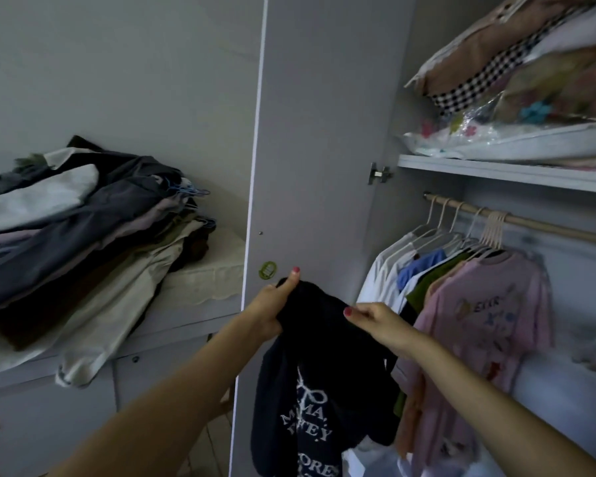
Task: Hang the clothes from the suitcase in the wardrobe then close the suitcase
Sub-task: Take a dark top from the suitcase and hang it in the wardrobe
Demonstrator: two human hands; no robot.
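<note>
Hands, left (272,306) and right (369,318), grip a dark shirt (324,373); seemingly hangerless, it could slip from the rail (530,223).

Your way to the rail (544,226) is tight: hangers (475,232) crowd its left end, and the pink shirt (479,321) with the shirts beside it fills the space below. The shelf (503,172) sits just above the rail, loaded with bagged bedding (516,87), so there's little room overhead. The open wardrobe door (317,149) walls off your left. The rail runs bare to the right of the hangers. Left of the door, a clothes pile (83,228) covers the tabletop (172,325)
</note>
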